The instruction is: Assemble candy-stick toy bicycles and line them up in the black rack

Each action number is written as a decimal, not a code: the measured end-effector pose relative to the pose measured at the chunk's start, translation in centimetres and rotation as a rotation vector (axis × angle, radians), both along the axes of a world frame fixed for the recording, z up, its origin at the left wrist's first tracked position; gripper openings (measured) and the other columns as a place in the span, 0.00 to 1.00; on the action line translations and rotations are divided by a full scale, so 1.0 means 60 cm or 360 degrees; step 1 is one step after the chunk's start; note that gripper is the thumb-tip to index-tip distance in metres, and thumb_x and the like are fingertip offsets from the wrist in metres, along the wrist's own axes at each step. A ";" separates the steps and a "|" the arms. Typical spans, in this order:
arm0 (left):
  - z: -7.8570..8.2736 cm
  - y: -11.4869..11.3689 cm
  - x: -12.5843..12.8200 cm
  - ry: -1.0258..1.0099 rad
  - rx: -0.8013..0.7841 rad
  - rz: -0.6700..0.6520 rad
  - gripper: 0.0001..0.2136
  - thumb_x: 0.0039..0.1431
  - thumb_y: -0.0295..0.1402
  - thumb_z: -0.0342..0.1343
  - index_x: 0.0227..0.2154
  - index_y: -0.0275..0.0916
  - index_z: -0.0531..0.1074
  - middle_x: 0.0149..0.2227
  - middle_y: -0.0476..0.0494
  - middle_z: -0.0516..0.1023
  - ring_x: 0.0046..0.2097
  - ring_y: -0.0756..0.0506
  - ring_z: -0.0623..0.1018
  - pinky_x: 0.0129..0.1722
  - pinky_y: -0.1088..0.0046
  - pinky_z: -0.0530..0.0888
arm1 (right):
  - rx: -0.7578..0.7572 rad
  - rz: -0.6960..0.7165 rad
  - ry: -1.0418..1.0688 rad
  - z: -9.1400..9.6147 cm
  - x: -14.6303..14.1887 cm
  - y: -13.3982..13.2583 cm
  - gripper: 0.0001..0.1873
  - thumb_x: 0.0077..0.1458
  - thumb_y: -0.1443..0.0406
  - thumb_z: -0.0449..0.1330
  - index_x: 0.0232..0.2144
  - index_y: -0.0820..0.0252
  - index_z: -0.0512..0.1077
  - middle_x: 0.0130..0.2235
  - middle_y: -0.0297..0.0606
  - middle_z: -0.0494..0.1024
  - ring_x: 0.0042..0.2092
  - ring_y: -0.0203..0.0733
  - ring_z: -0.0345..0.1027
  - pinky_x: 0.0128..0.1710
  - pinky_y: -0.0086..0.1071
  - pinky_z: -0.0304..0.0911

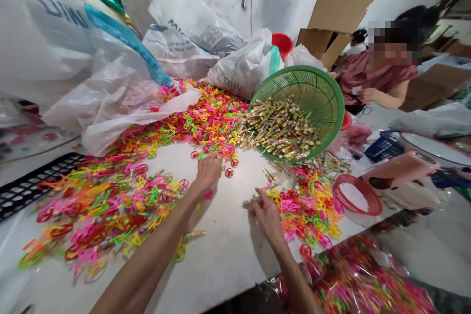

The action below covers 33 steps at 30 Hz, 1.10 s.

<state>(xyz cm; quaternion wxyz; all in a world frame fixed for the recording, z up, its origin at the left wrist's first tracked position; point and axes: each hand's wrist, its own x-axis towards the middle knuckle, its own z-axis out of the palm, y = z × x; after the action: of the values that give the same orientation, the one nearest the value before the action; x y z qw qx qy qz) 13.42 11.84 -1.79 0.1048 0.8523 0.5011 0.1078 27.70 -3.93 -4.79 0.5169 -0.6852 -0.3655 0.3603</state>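
My left hand reaches to the near edge of a big heap of bright plastic pieces, some with small spoked wheels. Its fingers point down and are pressed together; what they hold, if anything, is hidden. My right hand is over the white tabletop, left of a smaller pile of the same pieces. Its thumb and fingers pinch what looks like a small thin tube, partly covered. Many short printed tubes spill from a tipped green basket beyond both hands.
Another pile of plastic pieces spreads left, beside a black perforated tray. White sacks stand behind. At right are a red basket with white contents, a pink cylinder and a co-worker. Filled clear bags lie below the edge.
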 end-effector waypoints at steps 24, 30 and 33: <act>0.034 -0.137 -0.044 -0.1110 -0.0709 0.0300 0.15 0.52 0.31 0.49 0.43 0.35 0.66 0.34 0.43 0.75 0.33 0.48 0.75 0.33 0.71 0.72 | 0.0002 0.0166 0.0515 0.031 -0.052 -0.021 0.13 0.44 0.57 0.61 0.28 0.61 0.71 0.23 0.32 0.70 0.20 0.31 0.59 0.21 0.27 0.54; 0.015 -0.237 -0.052 -0.2164 -0.1830 0.0405 0.14 0.41 0.36 0.64 0.31 0.35 0.74 0.30 0.46 0.75 0.29 0.51 0.72 0.30 0.74 0.72 | 0.0046 0.0268 0.1056 0.051 -0.058 -0.039 0.13 0.41 0.59 0.65 0.27 0.64 0.73 0.21 0.30 0.70 0.17 0.27 0.58 0.18 0.24 0.52; 0.011 -0.242 -0.056 -0.2267 -0.1951 0.0427 0.14 0.37 0.32 0.67 0.30 0.34 0.75 0.29 0.46 0.75 0.28 0.51 0.72 0.30 0.76 0.72 | 0.0032 0.0307 0.1160 0.054 -0.057 -0.050 0.13 0.41 0.59 0.65 0.25 0.64 0.72 0.20 0.30 0.69 0.17 0.27 0.58 0.17 0.23 0.51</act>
<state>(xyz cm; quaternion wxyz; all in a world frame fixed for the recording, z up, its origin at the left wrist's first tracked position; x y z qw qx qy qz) 10.03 -2.69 -1.12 0.8017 0.3181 0.3824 0.3316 24.30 -6.90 -1.57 0.5834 -0.4694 -0.2240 0.6238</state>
